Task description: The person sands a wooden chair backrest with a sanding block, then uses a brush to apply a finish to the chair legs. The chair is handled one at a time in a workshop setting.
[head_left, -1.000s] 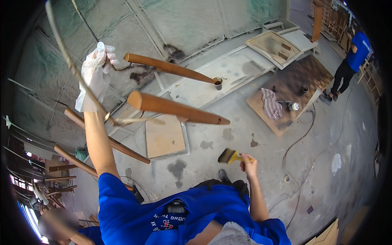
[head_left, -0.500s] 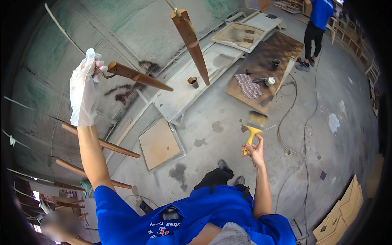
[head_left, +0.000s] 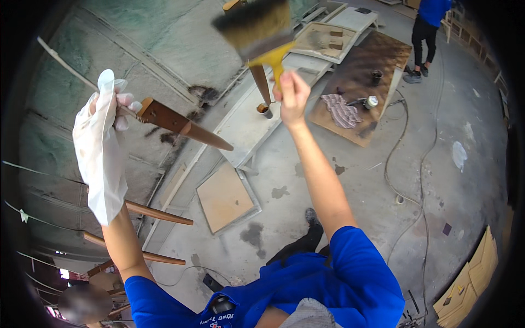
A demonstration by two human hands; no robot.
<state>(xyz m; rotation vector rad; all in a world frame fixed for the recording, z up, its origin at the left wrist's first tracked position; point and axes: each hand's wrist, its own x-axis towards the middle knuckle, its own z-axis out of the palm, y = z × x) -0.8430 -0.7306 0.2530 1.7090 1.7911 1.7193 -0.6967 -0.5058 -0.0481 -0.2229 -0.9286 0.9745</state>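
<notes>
My left hand (head_left: 103,147), in a thin white glove, is raised at the left and closed on a hanging cord (head_left: 71,66) where it meets the end of a brown tapered wooden leg (head_left: 186,127). The leg slants down to the right. My bare right hand (head_left: 293,98) grips the yellow handle of a wide paintbrush (head_left: 268,52), held high with its dark bristles up and to the left. Behind the brush hangs another wooden leg (head_left: 260,83), its upper part mostly hidden. Just below that leg, a small cup of brown liquid (head_left: 264,111) stands on a long pale bench (head_left: 246,131).
More wooden legs (head_left: 158,212) hang at the lower left. A brown board (head_left: 350,76) carries a striped cloth (head_left: 342,111) and containers. A square panel (head_left: 224,197) lies near the bench. Hoses (head_left: 424,164) cross the floor. A person (head_left: 425,33) stands far right; another is lower left.
My right hand has swung the paintbrush up and left, from over the floor to in front of the second leg. My left hand has shifted slightly down and left, still at the leg's end.
</notes>
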